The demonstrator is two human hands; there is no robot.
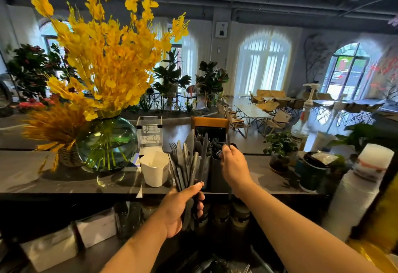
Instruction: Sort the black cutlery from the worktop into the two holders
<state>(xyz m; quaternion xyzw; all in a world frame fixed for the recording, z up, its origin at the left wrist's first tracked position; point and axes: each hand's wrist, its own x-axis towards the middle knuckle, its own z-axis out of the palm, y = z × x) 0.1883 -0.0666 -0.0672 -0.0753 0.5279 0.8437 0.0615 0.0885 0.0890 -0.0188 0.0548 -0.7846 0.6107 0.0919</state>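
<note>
— So, left hand (183, 206)?
— Fist round a bundle of black cutlery (187, 165), fanned up before the left holder (207, 173).
— And right hand (233, 167)?
— Pinches one piece (227, 140) over the right holder (216, 175) (type unclear).

On the table (64, 178), left to right, stand a basket (69, 156), a vase (107, 143), a cup (155, 168), the left holder (205, 166), the right holder (216, 176) and a plant (280, 150). A sign (149, 134) stands behind the cup, a box (210, 123) behind the holders. The left hand (183, 206) grips a bundle (185, 162) before the left holder; the right hand (234, 169) pinches a piece (227, 140) above the right holder.
</note>
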